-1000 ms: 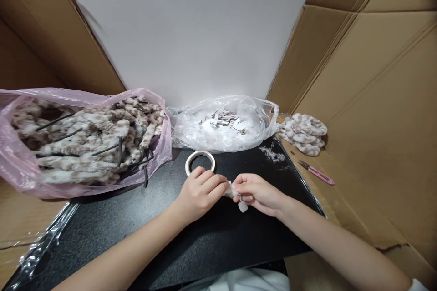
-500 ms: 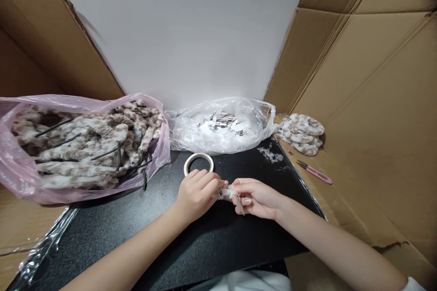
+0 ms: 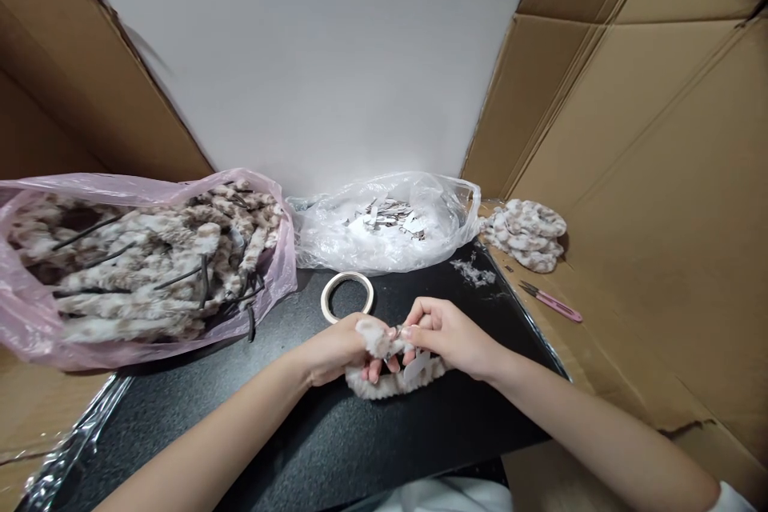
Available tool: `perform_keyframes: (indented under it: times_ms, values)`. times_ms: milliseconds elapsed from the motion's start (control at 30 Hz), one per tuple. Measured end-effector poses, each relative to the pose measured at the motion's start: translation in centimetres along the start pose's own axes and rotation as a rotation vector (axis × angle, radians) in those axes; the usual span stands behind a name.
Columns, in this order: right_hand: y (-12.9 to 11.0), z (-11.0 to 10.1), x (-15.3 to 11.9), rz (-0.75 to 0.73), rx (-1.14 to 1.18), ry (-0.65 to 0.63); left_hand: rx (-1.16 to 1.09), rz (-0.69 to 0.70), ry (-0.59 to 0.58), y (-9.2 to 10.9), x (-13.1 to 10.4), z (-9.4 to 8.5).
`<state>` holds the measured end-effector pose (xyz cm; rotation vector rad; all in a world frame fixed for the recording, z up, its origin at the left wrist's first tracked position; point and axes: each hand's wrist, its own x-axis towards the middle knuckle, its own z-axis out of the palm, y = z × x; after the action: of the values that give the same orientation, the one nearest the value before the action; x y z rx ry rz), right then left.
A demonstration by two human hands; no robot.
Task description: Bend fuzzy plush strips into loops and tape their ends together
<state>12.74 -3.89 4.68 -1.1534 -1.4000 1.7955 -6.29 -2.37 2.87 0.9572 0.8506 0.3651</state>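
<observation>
A fluffy white-and-brown band (image 3: 390,389) forms a loop between my two hands over the black tabletop. My left hand (image 3: 342,350) is wrapped round its left part, with a tuft of the fur standing above the fingers. From the right, my right hand (image 3: 447,336) pinches the band near the loop's top, fingertips close to those of my left hand. A small pale tag (image 3: 416,366) hangs under my right fingers. Just behind my left hand lies a roll of cream tape (image 3: 327,300). What the fingertips pinch is partly hidden.
A pink bag (image 3: 285,256) of furry strips and dark cords lies left. Behind the tape is a clear bag (image 3: 336,244) with paper scraps. Furry rings (image 3: 531,236) and pink snips (image 3: 555,304) lie right, beside fluff (image 3: 475,272). Cardboard walls (image 3: 660,176) stand at both sides.
My left hand has turned over, palm more upward, and more of the furry band now shows as a loop beneath the hands. My right hand has risen slightly. The view has shifted a little.
</observation>
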Motion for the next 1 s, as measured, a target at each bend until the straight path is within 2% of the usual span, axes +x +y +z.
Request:
perform_keyframes:
  times_ms: [67, 167, 233, 367, 467, 533, 600, 700, 767, 833, 933, 1000]
  values:
    - [-0.4, 0.0, -0.1, -0.05, -0.061, -0.026, -0.023, -0.054, -0.075, 0.2, -0.1, 0.1]
    - [-1.1, 0.1, -0.5, -0.089, -0.119, -0.051, -0.087, -0.1, -0.115, -0.1, 0.0, 0.4]
    - [-1.5, 0.3, -0.8, -0.106, -0.162, -0.057, -0.13, -0.092, -0.105, -0.6, 0.2, 0.7]
    - [-1.5, 0.3, -0.5, -0.162, -0.245, -0.018, -0.174, 0.043, -0.049, -1.5, 0.9, 1.5]
    - [-1.3, -0.7, 0.4, -0.152, -0.177, -0.022, -0.17, 0.05, 0.01, -1.2, 0.9, 1.4]
    - [-1.4, -1.8, 1.0, -0.108, -0.128, -0.002, -0.088, 0.06, 0.065, -0.5, 0.2, 0.6]
    - [-1.9, -3.0, 1.2, -0.048, -0.116, 0.032, 0.077, 0.166, 0.115, 0.5, -1.0, -0.5]
    - [-2.8, -4.6, 1.0, 0.025, -0.122, 0.02, 0.406, 0.374, 0.035, 2.2, -2.6, -1.3]
    - [-3.1, -5.2, 1.1, 0.052, -0.104, -0.033, 0.519, 0.449, 0.07, 3.0, -2.7, -0.7]
    - [-2.9, -5.7, 1.5, 0.08, -0.043, -0.109, 0.547, 0.423, 0.091, 3.3, -1.9, 0.9]
    - [-1.8, -6.2, 2.4, 0.131, 0.08, -0.163, 0.323, 0.398, -0.033, 2.8, 0.4, 3.2]
    - [-0.9, -6.7, 2.7, 0.121, 0.096, -0.092, 0.145, 0.422, -0.022, 1.9, 1.9, 4.0]
